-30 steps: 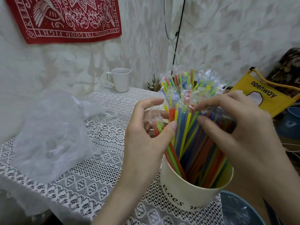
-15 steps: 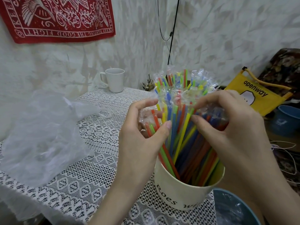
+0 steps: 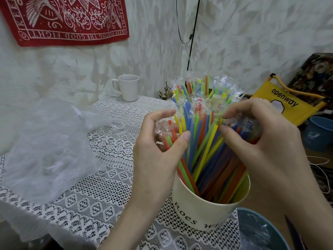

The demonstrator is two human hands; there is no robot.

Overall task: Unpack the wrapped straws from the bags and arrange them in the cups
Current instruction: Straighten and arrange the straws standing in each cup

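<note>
Change: since the earlier frames both hands have kept their place around the bundle, the left thumb sliding a little further across the front straws; the bundle itself has hardly shifted.
Straws: wrapped straws [image 3: 203, 134], many colours, stand fanned in the cream cup [image 3: 207, 212], lower ends inside it, clear wrapper tips splayed above the fingers.
Cup: upright at the near right edge of the lace-covered tabletop [image 3: 111, 177], dark lettering on its wall.
Left hand: left hand [image 3: 158, 156] curled round the left side of the bundle, thumb pressing the front straws, fingers behind them.
Right hand: right hand [image 3: 261, 141] curled over the right side, thumb and forefinger pinching into the straws near their upper part.
Step in hand: judged to be arranging, gathering and evening the straws already seated in this cup.
Next move: likely calls for a light squeeze and settle so no straw tips out over the rim; the thin wrappers look slippery.
Further out: crumpled clear plastic bag [image 3: 46, 150] lies to the left, apparently emptied; white mug [image 3: 128, 87] stands at the far edge, no straws visible in it; blue bowl [image 3: 259, 231] just beside the cup; yellow bag [image 3: 286, 105] at right.
</note>
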